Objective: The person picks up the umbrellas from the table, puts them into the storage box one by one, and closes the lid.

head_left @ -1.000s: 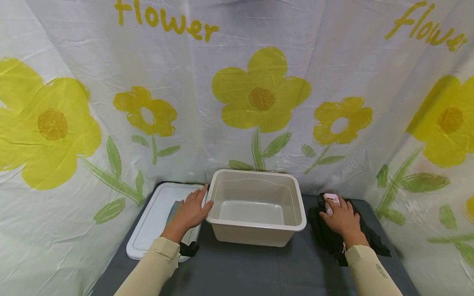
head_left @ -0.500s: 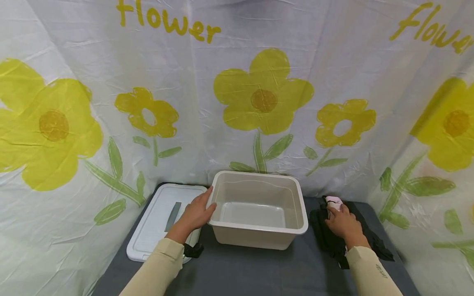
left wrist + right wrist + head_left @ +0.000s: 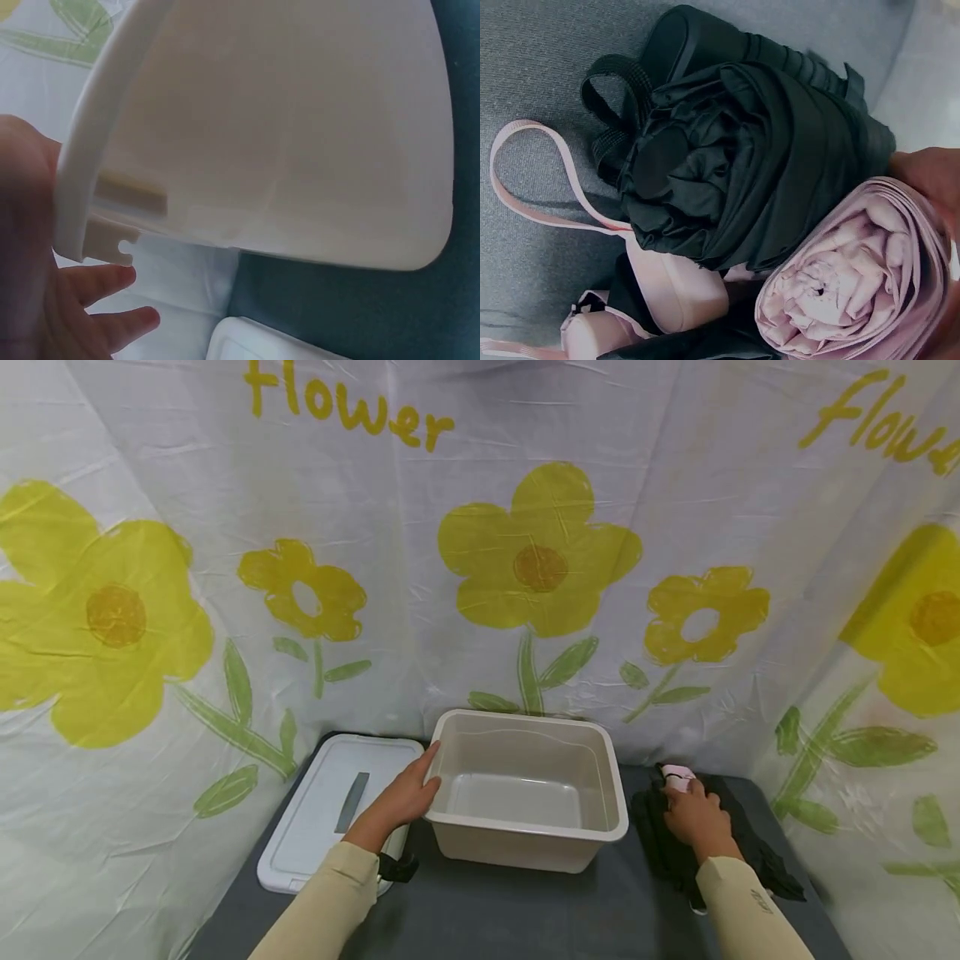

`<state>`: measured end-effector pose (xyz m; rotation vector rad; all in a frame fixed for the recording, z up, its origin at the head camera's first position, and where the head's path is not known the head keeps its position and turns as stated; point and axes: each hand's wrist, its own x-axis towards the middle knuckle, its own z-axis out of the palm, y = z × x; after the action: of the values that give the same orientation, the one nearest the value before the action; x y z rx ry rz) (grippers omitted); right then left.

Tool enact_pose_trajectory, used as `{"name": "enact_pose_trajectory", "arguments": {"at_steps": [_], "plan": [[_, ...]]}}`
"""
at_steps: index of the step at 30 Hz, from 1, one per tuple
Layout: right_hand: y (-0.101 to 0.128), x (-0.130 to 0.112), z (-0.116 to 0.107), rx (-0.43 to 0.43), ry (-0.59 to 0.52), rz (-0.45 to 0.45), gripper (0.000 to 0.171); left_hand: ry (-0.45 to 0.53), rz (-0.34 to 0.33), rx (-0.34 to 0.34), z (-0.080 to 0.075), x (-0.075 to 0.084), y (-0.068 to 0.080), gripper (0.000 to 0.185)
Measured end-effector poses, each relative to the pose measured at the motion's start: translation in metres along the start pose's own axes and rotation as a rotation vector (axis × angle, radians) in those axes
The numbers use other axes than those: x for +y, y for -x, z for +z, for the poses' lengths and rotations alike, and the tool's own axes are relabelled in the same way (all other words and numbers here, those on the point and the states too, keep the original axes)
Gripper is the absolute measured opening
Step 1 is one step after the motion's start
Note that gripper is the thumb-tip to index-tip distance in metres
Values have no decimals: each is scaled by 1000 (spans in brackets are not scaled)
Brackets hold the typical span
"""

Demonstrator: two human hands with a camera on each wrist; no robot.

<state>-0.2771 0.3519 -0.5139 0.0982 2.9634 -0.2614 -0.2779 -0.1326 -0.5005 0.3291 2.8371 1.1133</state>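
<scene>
Two hands at a beige tub on a grey desk, flower-print sheets all around.

The left hand [image 3: 403, 797] rests with straight fingers against the left rim of the empty beige tub [image 3: 525, 852], which stands mid-desk [image 3: 525, 910]. Just left of the tub lies a white lid [image 3: 315, 814] with a grey strip along its middle, partly under the left forearm. To the right of the tub, the right hand [image 3: 697, 818] lies on a heap of black folded umbrellas [image 3: 660, 843], its fingertips at a pink one [image 3: 677, 774] on the far end. Both sleeves are cream-coloured. White sheets [image 3: 480, 527] printed with yellow flowers hang behind and at both sides.
</scene>
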Motion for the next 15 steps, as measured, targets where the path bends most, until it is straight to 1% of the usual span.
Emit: {"name": "enact_pose_trajectory", "arguments": {"at_steps": [4,9,15], "plan": [[0,2,3,1,-31,8,45,58,-33,-17,1,0,0,65],[-1,5,5,21,-43,7,44,98,-80,-56,-1,0,0,68],[-2,6,3,55,-78,6,40,154,-77,-53,-2,-2,2,68]]}}
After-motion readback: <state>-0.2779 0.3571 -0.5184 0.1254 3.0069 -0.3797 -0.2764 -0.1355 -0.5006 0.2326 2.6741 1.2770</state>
